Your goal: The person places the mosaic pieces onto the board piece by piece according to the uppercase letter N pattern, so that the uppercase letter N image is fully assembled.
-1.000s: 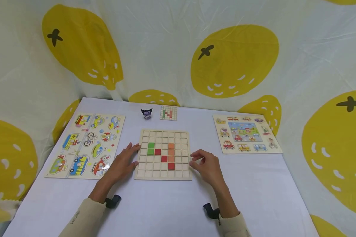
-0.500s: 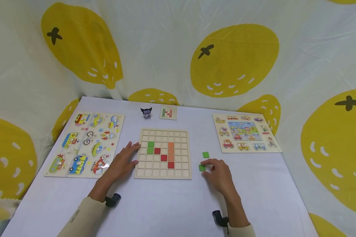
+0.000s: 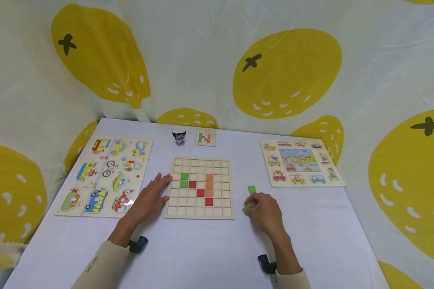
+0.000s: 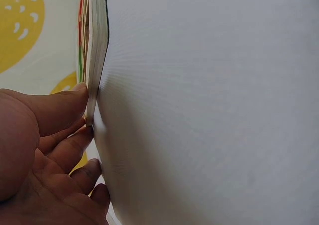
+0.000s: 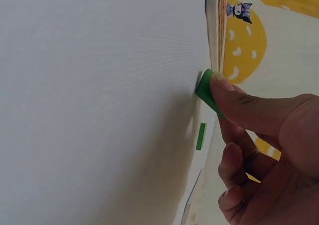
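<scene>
My right hand [image 3: 267, 212] pinches a green square tile [image 3: 246, 207] between thumb and fingers; in the right wrist view this tile [image 5: 206, 91] is tilted. Just beyond that hand, a second green tile [image 3: 251, 189] lies flat on the table. In the middle is a square wooden grid board [image 3: 191, 211]. Set in its cells are two green tiles [image 3: 184, 180], three red tiles [image 3: 200, 193] in a diagonal and three orange tiles [image 3: 209, 185] in a column. My left hand [image 3: 152, 196] rests along the board's left side, thumb and fingertips against its edge.
Behind the board stand a small dark figurine [image 3: 179, 137] and a pattern card [image 3: 205, 137] with a coloured grid. A vehicle puzzle board [image 3: 105, 176] lies to the left, partly beside my left forearm. Another picture puzzle [image 3: 301, 162] is at the right rear.
My right hand has moved from the board's right edge to the two green tiles and tipped the nearer one up in its fingers. The left hand stays in place.
</scene>
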A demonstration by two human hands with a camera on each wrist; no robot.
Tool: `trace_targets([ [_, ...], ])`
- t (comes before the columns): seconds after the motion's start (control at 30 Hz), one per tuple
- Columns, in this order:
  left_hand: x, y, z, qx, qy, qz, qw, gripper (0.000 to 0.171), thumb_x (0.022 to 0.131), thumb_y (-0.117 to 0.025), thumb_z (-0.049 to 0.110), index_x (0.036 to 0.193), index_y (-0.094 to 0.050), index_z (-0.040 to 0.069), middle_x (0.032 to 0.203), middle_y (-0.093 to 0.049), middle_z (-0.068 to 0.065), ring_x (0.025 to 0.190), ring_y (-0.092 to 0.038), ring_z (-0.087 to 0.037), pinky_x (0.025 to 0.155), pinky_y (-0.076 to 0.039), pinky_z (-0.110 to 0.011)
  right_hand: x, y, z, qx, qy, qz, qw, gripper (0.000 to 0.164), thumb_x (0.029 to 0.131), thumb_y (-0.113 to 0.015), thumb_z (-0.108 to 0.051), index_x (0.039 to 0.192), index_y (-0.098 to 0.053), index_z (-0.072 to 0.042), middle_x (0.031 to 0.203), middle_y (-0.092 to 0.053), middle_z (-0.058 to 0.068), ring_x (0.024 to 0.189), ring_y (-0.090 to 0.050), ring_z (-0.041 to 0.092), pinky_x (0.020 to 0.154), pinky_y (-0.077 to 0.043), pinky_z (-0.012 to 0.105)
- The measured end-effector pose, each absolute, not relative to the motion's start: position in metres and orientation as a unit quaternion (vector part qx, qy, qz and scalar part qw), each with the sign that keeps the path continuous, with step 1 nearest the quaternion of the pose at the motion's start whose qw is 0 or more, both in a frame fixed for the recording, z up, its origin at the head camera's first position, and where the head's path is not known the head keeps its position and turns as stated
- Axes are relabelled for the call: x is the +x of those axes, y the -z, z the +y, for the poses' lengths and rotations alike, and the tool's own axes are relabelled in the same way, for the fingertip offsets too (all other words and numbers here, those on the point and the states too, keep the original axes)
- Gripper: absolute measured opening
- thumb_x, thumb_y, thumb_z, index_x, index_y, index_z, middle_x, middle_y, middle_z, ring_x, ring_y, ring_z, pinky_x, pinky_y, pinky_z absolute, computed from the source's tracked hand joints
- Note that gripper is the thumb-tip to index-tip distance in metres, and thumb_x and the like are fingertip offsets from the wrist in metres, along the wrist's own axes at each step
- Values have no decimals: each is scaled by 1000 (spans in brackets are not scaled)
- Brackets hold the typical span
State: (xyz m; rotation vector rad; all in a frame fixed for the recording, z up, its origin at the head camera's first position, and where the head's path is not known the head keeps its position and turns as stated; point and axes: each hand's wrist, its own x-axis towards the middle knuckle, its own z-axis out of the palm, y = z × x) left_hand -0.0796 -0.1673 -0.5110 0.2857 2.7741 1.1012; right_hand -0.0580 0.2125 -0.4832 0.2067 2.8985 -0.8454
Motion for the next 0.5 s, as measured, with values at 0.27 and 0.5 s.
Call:
trace_targets([
  [0.27,-79,510,-168,94,-366,923,72,72,98,-72,4,162,-42,11,173,-35,-14,165,-17,-41,134,-17,-63,-56,479,202,55,319,946,21,22,79,-92,-9,90,-77,-20,77,-65,-3,76,-50,18,68,-38,31],
  [0.5,-79,510,-167,95,-368,922,71,71,98,-71,4,162,-43,12,174,-34,-15,165,-18,-42,134,-17,-64,-53,478,178,45,345,938,9,20,82,-91,-11,92,-79,-23,75,-66,-6,75,-50,17,68,-38,30],
])
